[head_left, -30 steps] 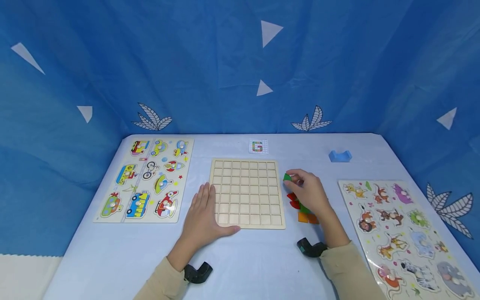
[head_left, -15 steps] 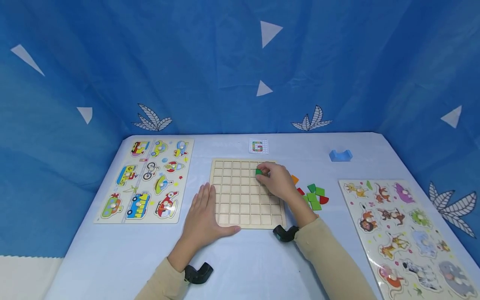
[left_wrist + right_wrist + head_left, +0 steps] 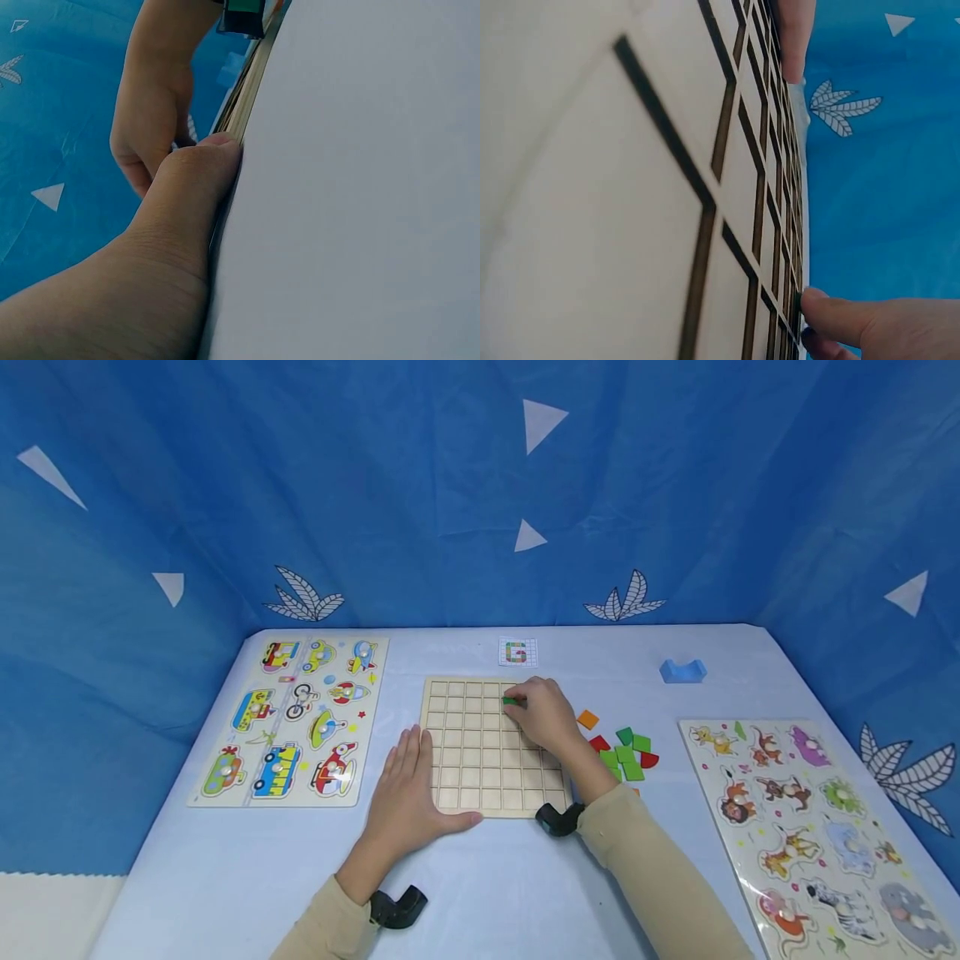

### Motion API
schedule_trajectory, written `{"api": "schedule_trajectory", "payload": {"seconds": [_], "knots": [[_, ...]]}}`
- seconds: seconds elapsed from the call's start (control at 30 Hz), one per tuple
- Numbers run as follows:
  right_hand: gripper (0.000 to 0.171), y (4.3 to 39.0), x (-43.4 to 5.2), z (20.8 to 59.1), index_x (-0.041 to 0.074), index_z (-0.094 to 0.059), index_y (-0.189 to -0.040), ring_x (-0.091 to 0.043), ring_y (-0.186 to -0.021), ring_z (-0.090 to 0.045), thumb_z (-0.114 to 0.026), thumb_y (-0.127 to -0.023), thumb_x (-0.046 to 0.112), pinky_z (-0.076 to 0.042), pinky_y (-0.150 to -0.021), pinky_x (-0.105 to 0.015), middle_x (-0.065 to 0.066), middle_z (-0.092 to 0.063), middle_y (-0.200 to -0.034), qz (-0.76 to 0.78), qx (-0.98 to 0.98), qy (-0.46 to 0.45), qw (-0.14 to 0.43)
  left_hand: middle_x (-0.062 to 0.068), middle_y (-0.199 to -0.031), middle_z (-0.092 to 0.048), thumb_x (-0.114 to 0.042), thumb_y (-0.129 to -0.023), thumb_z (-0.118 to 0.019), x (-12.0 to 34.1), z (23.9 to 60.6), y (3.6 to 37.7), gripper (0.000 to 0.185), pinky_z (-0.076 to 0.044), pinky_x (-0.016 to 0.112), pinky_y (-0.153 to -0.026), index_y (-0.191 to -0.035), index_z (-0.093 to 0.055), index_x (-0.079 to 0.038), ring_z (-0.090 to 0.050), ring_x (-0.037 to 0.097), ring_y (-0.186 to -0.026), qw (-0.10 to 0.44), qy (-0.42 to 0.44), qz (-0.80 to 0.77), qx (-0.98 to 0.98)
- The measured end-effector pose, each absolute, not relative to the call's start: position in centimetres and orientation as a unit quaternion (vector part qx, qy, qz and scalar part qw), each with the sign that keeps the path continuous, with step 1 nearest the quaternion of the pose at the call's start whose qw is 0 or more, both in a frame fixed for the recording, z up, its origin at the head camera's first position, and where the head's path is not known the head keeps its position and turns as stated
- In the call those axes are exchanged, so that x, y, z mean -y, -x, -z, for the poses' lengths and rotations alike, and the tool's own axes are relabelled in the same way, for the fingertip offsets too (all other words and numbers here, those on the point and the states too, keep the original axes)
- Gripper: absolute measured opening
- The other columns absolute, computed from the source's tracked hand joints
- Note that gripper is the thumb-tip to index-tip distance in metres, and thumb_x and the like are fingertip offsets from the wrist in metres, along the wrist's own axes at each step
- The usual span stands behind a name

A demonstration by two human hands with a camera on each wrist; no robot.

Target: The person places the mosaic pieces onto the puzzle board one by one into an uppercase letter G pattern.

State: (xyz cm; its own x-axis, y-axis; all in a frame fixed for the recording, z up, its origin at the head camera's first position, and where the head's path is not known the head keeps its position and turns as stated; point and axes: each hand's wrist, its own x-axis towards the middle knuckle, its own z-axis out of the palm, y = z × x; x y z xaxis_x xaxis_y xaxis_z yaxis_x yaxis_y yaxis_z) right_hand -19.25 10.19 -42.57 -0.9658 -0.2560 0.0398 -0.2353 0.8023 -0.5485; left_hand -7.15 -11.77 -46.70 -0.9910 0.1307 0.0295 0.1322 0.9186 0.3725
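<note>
A wooden grid board (image 3: 480, 768) with empty square cells lies in the middle of the table. My right hand (image 3: 542, 714) reaches over its far right part and pinches a small green tile (image 3: 510, 700) at a cell in the second row from the back. In the right wrist view the fingertips (image 3: 840, 315) press that tile's dark edge against the board (image 3: 592, 187). My left hand (image 3: 408, 785) lies flat on the table with its thumb along the board's front left edge (image 3: 244, 97); the thumb (image 3: 195, 180) touches the wood.
Loose green, red and orange tiles (image 3: 626, 750) lie right of the board. A vehicle puzzle (image 3: 292, 718) sits at the left, an animal puzzle (image 3: 802, 818) at the right. A pattern card (image 3: 517, 652) and a blue block (image 3: 682, 671) lie further back.
My right hand lifted the green tile from the pile at the right and carried it left over the board, down to a cell near the back. The left hand stayed still.
</note>
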Motion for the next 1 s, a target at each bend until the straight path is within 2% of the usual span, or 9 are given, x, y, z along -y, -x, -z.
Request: {"api": "schedule_trajectory", "payload": {"seconds": [0.13,0.3,0.67,0.87,1.0], "knots": [[0.027,19.3,-10.1,42.6,0.014,-0.074,-0.116,-0.023,-0.098,-0.058,-0.071,-0.093,0.025,-0.053,-0.078,-0.037,-0.004,-0.068,-0.103,0.276,-0.953,0.119,0.021,0.017,-0.167,-0.007,-0.092,-0.059,-0.061,11.8,46.8,7.1,0.143,-0.013,0.047,-0.126,-0.158,-0.013,0.000,-0.004,0.031,-0.156,0.004,0.067,0.189,0.980],[0.026,19.4,-10.0,42.7,0.014,-0.075,-0.115,-0.022,-0.098,-0.061,-0.071,-0.093,0.026,-0.055,-0.081,-0.038,-0.003,-0.068,-0.105,0.277,-0.954,0.115,0.024,0.017,-0.167,-0.007,-0.092,-0.059,-0.061,11.8,46.8,7.2,0.143,-0.013,0.047,-0.126,-0.158,-0.013,0.000,-0.004,0.031,-0.156,0.006,0.066,0.187,0.980],[0.019,18.9,-10.3,41.6,0.013,-0.077,-0.110,-0.023,-0.097,-0.064,-0.069,-0.093,0.018,-0.056,-0.080,-0.038,-0.005,-0.067,-0.108,0.266,-0.954,0.135,0.044,0.017,-0.167,-0.007,-0.091,-0.059,-0.062,11.8,46.7,7.1,0.143,-0.013,0.048,-0.126,-0.158,-0.014,0.001,-0.005,0.032,-0.156,0.005,0.067,0.195,0.978],[0.036,18.6,-12.9,40.6,0.012,-0.068,-0.127,-0.026,-0.099,-0.062,-0.070,-0.092,0.018,-0.054,-0.081,-0.042,-0.008,-0.067,-0.112,0.246,-0.960,0.123,0.047,0.016,-0.168,-0.007,-0.091,-0.059,-0.062,11.8,46.7,7.1,0.143,-0.014,0.048,-0.126,-0.158,-0.014,0.000,-0.004,0.031,-0.156,0.004,0.067,0.200,0.977],[0.045,18.3,-15.6,40.1,0.008,-0.066,-0.129,-0.029,-0.100,-0.062,-0.075,-0.088,0.024,-0.056,-0.083,-0.045,-0.013,-0.068,-0.113,0.190,-0.976,0.081,0.064,0.016,-0.168,-0.006,-0.090,-0.059,-0.064,11.8,46.6,7.1,0.143,-0.013,0.048,-0.126,-0.158,-0.013,0.000,-0.003,0.031,-0.156,0.001,0.066,0.205,0.977]]}}
